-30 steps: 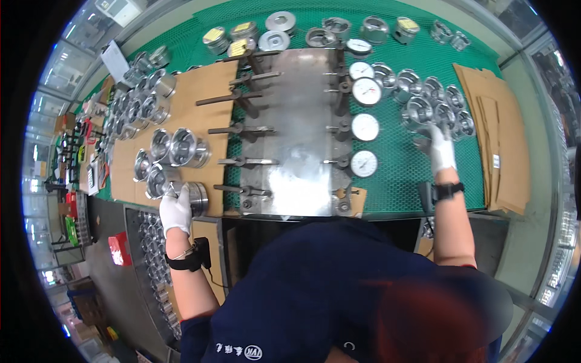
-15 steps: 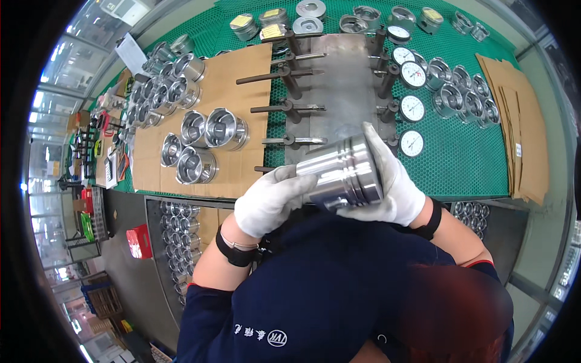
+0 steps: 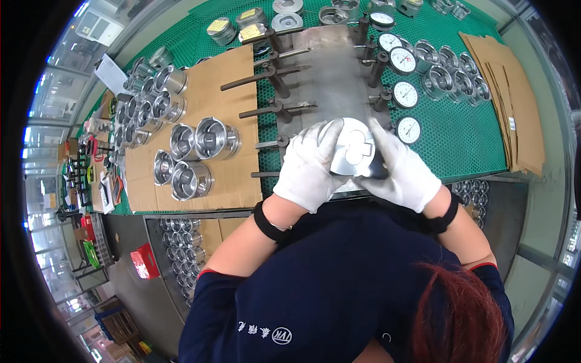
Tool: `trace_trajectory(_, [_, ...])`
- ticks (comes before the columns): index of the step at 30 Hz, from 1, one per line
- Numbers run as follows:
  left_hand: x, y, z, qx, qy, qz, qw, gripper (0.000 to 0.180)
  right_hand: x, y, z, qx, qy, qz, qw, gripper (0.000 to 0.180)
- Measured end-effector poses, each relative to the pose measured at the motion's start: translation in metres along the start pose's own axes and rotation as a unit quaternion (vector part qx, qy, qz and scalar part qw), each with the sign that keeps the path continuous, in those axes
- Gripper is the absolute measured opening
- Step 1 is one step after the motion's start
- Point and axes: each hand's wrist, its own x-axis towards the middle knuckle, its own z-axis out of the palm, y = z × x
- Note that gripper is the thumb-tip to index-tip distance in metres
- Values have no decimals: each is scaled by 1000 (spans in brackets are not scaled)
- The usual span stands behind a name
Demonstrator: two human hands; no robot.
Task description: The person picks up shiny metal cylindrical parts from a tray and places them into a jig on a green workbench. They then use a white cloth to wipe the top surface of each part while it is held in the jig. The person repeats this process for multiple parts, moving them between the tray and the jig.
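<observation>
A metal piston (image 3: 350, 151) stands crown up between my two white-gloved hands at the near edge of the bench. My left hand (image 3: 310, 164) wraps its left side, fingers curled over toward the crown. Against the opposite side is my right hand (image 3: 404, 172), its fingers and thumb closed around the piston wall. The crown is bright, with a shaped recess in it; most of the skirt is hidden by the gloves. Just beyond lies a grey steel plate (image 3: 327, 72), flanked by posts with rods on the left and dial gauges (image 3: 405, 95) on the right.
Several upturned pistons (image 3: 212, 139) stand on a cardboard sheet (image 3: 233, 190) at left. More pistons (image 3: 437, 81) sit on the green mat (image 3: 463, 142) at right, beside stacked cardboard (image 3: 514, 115). Labelled pistons (image 3: 221, 30) stand at the back. Below the bench are rows of pistons (image 3: 181, 242).
The piston has turned from lying tilted on its side to crown up, and both hands have shifted around it. My left hand has moved right and up. The whole view has shifted slightly.
</observation>
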Motion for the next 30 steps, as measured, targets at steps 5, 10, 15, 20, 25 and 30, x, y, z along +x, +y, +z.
trace_trajectory(5, [10, -4, 7, -51, -12, -28, 998, 96, -24, 13, 19, 277, -138, 260, 915, 91])
trace_trajectory(10, [20, -5, 7, -104, -26, -63, 992, 98, -25, 24, 31, 364, -97, 276, 884, 97])
trace_trajectory(15, [21, -13, 11, -113, -15, -52, 992, 99, -19, 15, 22, 385, -106, 322, 858, 96])
trace_trajectory(20, [21, -15, 14, -109, -3, -45, 993, 100, -20, 22, 28, 363, -93, 304, 876, 95])
trace_trajectory(25, [20, -9, 12, -123, -18, -81, 989, 106, -20, 26, 30, 340, -96, 302, 885, 96])
trace_trajectory(30, [19, -9, 15, -86, -5, -74, 994, 100, -21, 24, 30, 330, -92, 305, 889, 97])
